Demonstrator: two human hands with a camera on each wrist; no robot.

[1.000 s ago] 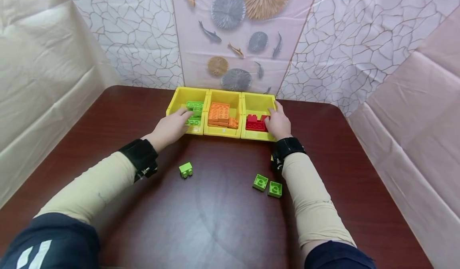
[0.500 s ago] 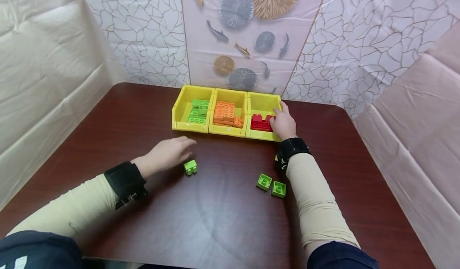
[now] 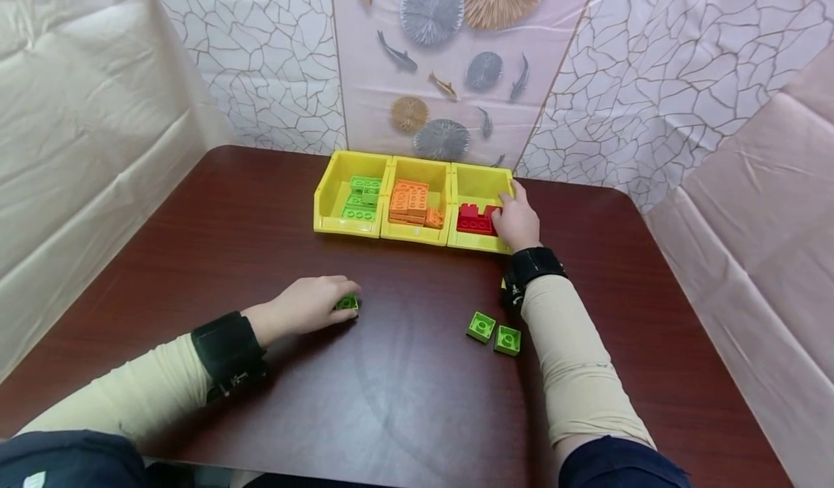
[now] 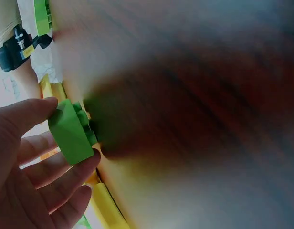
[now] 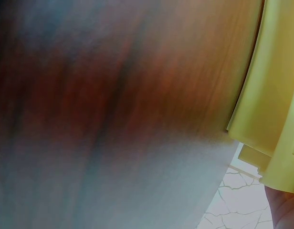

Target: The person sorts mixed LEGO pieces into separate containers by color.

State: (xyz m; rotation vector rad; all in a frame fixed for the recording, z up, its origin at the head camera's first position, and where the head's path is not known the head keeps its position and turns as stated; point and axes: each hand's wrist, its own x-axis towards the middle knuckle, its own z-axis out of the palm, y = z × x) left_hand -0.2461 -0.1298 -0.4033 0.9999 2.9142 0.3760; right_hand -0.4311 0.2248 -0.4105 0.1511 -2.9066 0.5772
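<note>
My left hand (image 3: 306,304) is low over the table, left of centre. It pinches a small green toy brick (image 4: 71,133) between thumb and fingers, and in the left wrist view the studs face the tabletop. At the back, my right hand (image 3: 517,221) grips the right wall of the rightmost yellow bin (image 3: 481,178), with part of the hand inside beside the red bricks (image 3: 474,220). The right wrist view shows the bin's yellow wall and a bit of the hand at its far side.
Two more green bricks, one here (image 3: 481,326) and a second brick (image 3: 507,340), lie hollow side up near my right forearm. Bins with green bricks (image 3: 362,200) and orange bricks (image 3: 410,200) adjoin the red one. Patterned cloth (image 3: 443,97) hangs behind the table.
My left hand has come back from the green-brick bin to the single green brick on the table and taken hold of it. The right hand stays at the right bin.
</note>
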